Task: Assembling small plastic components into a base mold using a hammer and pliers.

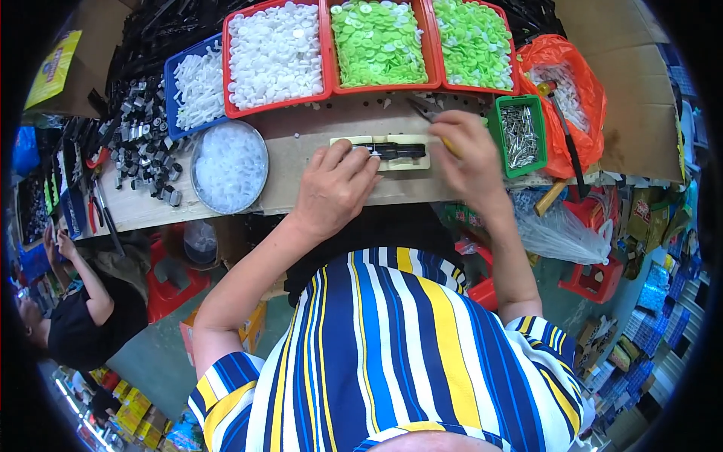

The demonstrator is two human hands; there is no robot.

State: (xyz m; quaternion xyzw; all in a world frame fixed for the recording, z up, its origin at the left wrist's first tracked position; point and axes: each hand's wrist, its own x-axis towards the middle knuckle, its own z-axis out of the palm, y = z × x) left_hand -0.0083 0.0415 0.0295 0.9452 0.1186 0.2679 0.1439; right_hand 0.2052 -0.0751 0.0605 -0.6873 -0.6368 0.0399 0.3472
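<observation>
A cream block-shaped holder lies on the worktable in front of me, with a long black plastic part set in its groove. My left hand rests over the holder's left end, fingertips pressed together around a small white piece on the black part. To the right of the holder, my right hand is raised, blurred, and closed around a hand tool with a yellow handle and a dark pointed end. The tool's exact kind is unclear. The fingers partly hide both the tool and the holder.
Red trays of white caps and green caps line the back. A blue tray, round pan and black parts stand left. Right are a green metal-parts bin, orange bag and hammer. A co-worker sits far left.
</observation>
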